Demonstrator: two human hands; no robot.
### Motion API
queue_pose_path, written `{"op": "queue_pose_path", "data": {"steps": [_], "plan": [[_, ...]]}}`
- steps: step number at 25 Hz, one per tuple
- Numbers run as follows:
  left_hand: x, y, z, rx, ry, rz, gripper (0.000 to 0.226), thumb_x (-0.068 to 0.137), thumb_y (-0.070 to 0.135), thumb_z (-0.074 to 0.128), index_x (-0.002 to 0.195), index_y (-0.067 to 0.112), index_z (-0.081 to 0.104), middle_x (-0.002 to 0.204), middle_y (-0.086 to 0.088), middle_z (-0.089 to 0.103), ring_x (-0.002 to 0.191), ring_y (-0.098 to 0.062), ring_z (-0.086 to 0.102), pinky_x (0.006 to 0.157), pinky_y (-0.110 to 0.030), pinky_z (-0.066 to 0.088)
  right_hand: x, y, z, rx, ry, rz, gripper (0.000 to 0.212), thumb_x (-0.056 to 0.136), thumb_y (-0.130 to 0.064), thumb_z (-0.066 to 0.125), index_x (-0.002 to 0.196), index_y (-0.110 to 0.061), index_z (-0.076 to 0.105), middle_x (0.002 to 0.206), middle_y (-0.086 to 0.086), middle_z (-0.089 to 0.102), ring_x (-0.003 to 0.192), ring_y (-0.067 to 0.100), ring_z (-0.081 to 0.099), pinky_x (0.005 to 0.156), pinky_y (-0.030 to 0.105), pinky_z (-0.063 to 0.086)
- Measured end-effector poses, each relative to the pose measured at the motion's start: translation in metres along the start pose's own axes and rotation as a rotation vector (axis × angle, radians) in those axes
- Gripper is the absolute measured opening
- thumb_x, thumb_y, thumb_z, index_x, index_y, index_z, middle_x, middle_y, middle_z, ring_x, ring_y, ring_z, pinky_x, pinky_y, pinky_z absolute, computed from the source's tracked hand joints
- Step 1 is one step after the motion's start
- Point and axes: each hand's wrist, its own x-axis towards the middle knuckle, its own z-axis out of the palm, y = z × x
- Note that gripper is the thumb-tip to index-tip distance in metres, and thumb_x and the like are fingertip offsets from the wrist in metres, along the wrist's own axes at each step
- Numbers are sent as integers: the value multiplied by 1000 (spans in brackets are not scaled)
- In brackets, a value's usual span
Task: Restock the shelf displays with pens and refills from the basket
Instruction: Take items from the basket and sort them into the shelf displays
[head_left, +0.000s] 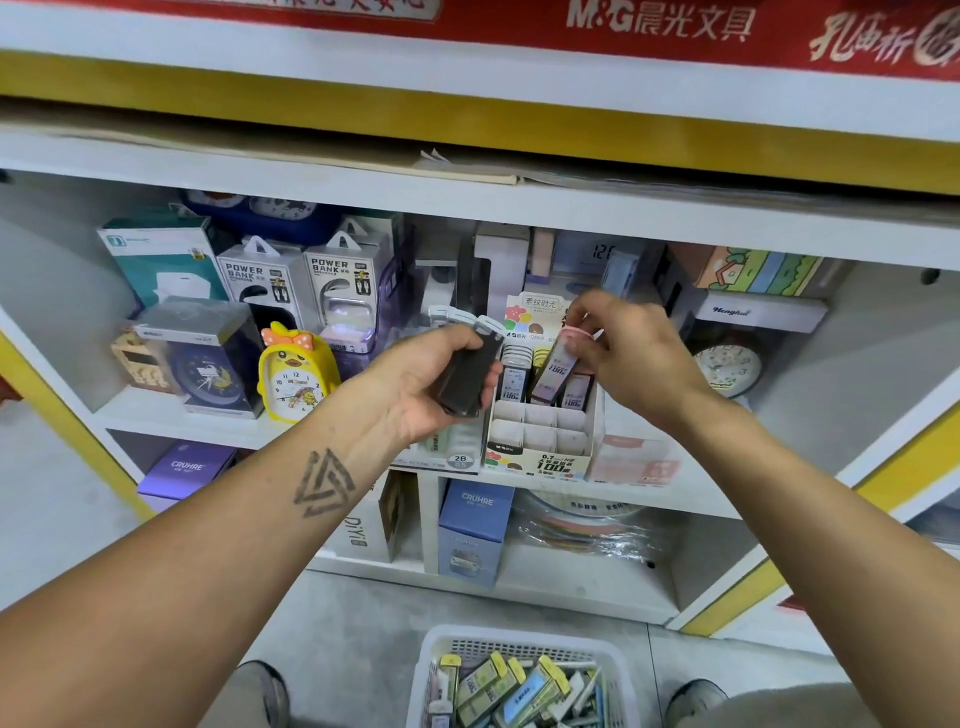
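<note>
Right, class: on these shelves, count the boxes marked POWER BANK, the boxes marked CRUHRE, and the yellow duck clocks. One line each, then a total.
POWER BANK boxes: 2
CRUHRE boxes: 2
Yellow duck clocks: 1
Total: 5

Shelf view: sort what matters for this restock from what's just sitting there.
For the job: white basket of refills; divided display box; dark refill cases in left hand; lead case pinched by right hand.

Just sitting there: duck clock; power bank boxes; Cruhre box.
</note>
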Motion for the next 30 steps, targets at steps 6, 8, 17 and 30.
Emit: {"op": "queue_pose_path", "data": {"steps": [6,8,17,30], "plan": [[-1,-2,2,-18,-25,-6,21,92,11,50,104,-1,63,77,-18,71,61,-23,64,57,-30,53,-3,-3,10,-132,10,-197,12,94,-20,66,95,-18,55,74,5,67,70,32,60,64,42,52],[-1,-2,0,6,-28,-8,22,93,10,51,108,-1,63,80,-17,72,64,-23,67,57,-30,54,-3,-3,14,-162,-37,-207,4,95,-18,65,94,-15,62,78,4,68,74,31,62,66,43,52],[0,-6,2,105,-89,4,23,93,2,58,115,-1,60,81,-16,74,69,-23,73,62,-34,59,4,-9,18,107,37,82,24,97,-15,57,114,-23,73,94,-2,70,77,15,64,76,30,54],[3,-9,3,107,-53,34,25,92,0,59,117,-1,61,83,-16,75,69,-24,74,59,-32,60,0,0,27,-212,28,-112,4,95,-17,64,95,-14,62,94,0,63,87,23,58,68,34,45]]}}
